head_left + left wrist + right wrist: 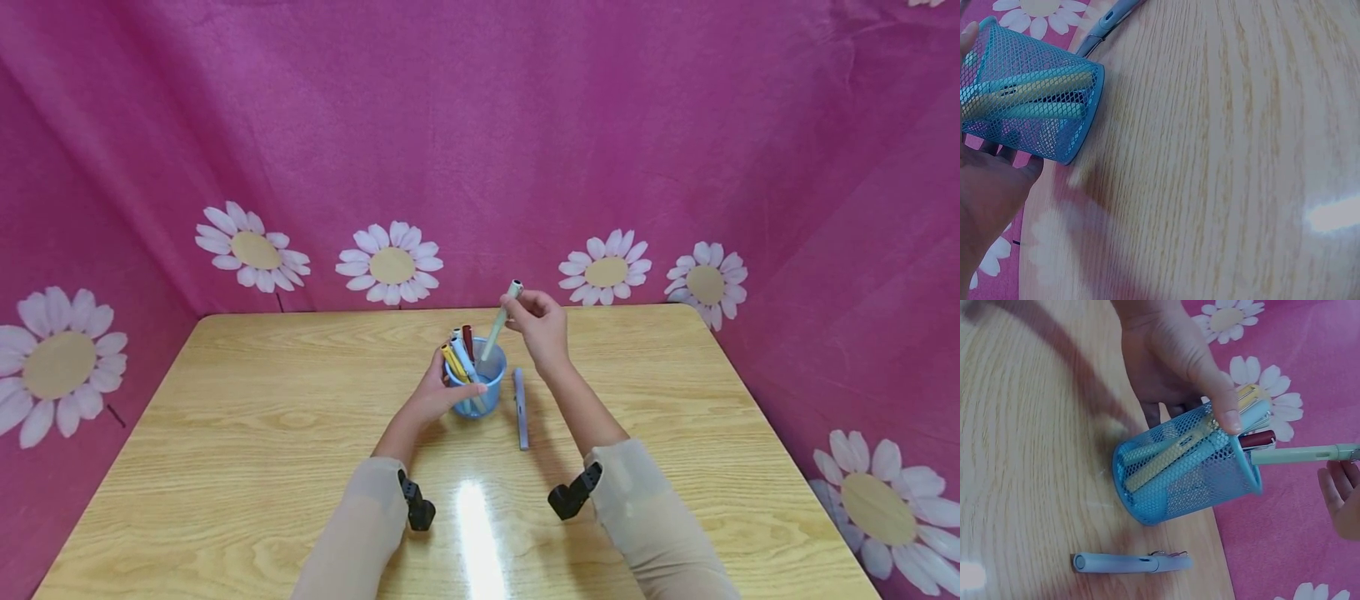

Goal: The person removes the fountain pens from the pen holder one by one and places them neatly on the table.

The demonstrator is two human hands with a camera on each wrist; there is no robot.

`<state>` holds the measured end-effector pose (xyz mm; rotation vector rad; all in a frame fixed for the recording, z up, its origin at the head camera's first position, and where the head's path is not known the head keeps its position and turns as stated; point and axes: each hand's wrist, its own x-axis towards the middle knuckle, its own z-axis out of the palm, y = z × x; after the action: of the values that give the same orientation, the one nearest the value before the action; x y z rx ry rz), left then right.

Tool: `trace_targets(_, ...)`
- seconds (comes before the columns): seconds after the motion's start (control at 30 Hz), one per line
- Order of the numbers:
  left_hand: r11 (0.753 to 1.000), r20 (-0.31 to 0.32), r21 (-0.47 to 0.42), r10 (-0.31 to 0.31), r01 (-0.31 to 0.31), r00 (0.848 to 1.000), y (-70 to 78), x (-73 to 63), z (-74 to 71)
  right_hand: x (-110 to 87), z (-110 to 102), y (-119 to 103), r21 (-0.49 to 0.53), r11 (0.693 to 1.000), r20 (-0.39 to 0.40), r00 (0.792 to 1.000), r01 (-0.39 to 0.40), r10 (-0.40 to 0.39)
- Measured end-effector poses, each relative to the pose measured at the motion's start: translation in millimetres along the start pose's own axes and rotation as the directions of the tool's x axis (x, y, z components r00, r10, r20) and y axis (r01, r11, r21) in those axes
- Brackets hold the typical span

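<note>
My left hand (pixel 431 395) grips a blue mesh pen cup (pixel 492 393), its thumb over the near rim. In the right wrist view, the cup (pixel 1200 484) holds a yellow pen (pixel 1169 459), a dark red pen (pixel 1257 439) and light blue ones. Above the cup's far right side, my right hand (pixel 546 332) pinches a pale green pen (pixel 497 330) near its upper end. This pen slants, with its lower end at the cup's mouth. A lavender pen (pixel 521 410) lies on the table to the right of the cup.
The wood-grain table (pixel 285 433) carries a bright light reflection (pixel 478 533) near its front. Behind and at both sides hangs a pink cloth (pixel 487 150) with white daisies. A small black camera (pixel 573 493) sits on the right wrist.
</note>
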<state>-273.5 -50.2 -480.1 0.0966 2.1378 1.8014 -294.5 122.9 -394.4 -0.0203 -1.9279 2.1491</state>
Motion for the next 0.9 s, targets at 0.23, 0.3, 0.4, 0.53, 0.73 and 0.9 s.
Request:
trace_targets(0.23,1.0,-0.019,-0.005,0.014,-0.014,1.0,-4.2,0.4,1.3,0.1,-1,-8,0.078,0.997,-0.007,1.0,0.015,-0.015)
trace_targets(0.3,1.0,-0.016,0.0,0.012,-0.012,1.0,-4.9,0.6,1.0,0.2,-1,-9,0.094,0.995,-0.005,1.0,0.012,-0.012)
trace_targets(0.4,1.0,-0.015,0.007,0.002,-0.002,1.0,-5.7,1.2,0.8,0.0,-3,-10,0.106,0.994,-0.008,1.0,0.003,-0.002)
trace_targets(0.53,1.0,-0.015,0.003,-0.005,0.005,1.0,-5.5,0.6,1.2,-1.0,-6,-12,0.087,0.996,-0.017,1.0,-0.013,0.014)
trace_targets(0.73,1.0,-0.005,0.003,-0.007,0.007,1.0,-0.3,-3.2,1.2,-1.2,-13,-13,0.048,0.998,-0.027,0.999,-0.039,0.04)
trace_targets(0.9,1.0,-0.014,0.008,0.009,-0.009,1.0,-1.9,-0.8,1.9,-0.2,-20,-11,0.023,0.998,-0.037,0.998,-0.059,0.06)
